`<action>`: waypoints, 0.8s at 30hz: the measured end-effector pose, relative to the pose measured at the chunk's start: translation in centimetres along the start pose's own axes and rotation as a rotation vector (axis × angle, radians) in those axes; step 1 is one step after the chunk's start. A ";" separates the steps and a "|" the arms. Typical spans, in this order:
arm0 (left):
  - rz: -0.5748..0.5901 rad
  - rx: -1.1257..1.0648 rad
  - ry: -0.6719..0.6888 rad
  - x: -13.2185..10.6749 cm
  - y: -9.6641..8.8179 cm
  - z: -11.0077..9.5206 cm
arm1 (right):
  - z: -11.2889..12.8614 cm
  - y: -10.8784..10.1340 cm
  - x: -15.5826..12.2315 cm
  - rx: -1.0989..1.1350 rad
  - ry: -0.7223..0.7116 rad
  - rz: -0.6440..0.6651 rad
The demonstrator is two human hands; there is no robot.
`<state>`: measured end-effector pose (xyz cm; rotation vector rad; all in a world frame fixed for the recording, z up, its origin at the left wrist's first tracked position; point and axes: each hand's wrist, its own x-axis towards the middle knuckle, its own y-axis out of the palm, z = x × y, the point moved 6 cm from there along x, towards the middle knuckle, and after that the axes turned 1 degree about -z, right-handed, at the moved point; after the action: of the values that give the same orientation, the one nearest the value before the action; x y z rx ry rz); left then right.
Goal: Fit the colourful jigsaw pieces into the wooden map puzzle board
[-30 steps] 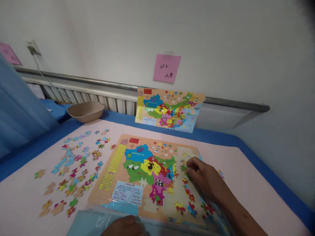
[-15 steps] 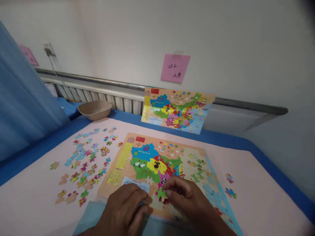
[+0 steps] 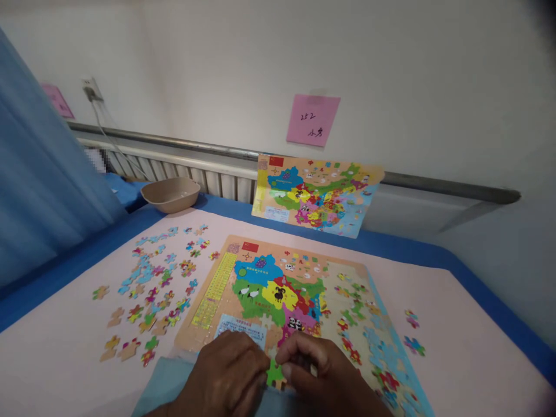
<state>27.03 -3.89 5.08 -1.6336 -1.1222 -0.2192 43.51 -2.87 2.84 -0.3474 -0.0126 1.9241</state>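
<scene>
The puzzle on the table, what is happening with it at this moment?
A person holds a green puzzle piece between the left hand and the right hand, at the near edge of the map puzzle board. The board is partly filled, mostly on its left and middle. Loose pieces lie spread on the pink mat to its left, and a few at its right. A finished reference map leans against the wall behind, with a beige bowl further left.

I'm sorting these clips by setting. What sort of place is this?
Probably a plain indoor room with a work table: a cloth-covered table against a white wall, a radiator behind it, and a pink note stuck up.
</scene>
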 end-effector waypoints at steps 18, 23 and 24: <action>-0.003 0.042 -0.013 -0.2 -0.1 0.2 | 1.2 -0.3 -0.9 -0.515 -0.308 -0.108; -0.023 0.105 0.049 0.4 -0.4 0.2 | 0.8 -0.2 -1.1 -0.592 -0.392 -0.184; -0.041 0.118 0.069 0.6 -0.5 0.2 | 0.7 -0.3 -1.2 -0.616 -0.394 -0.211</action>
<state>26.85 -3.40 5.71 -1.4886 -1.0963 -0.2302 43.99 -3.73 3.83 -0.3481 -0.8794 1.7148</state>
